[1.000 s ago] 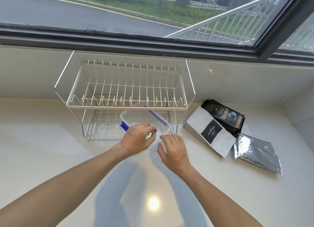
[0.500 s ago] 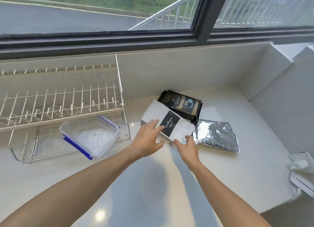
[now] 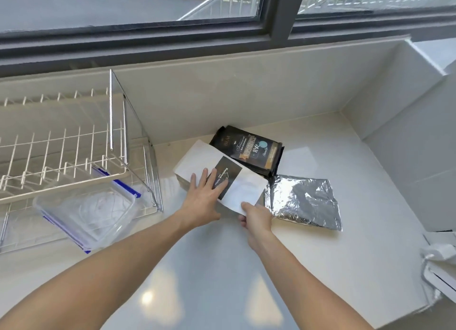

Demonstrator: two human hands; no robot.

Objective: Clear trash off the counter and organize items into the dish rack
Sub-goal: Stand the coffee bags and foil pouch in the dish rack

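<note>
now that the clear container (image 3: 85, 210) sits in the dish rack (image 3: 74, 156), you've shifted to the white pouch (image 3: 219, 176) on the counter (image 3: 308, 255), left hand (image 3: 204, 198) flat on it, right hand (image 3: 255, 218) pinching its near corner, likely the next pickup.

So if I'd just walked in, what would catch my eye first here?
Probably both hands on the white paper pouch with a black label mid-counter: the left hand flat on top, the right hand gripping its near corner. Then the clear plastic container with blue clips in the bottom tier of the white wire dish rack on the left.
</note>
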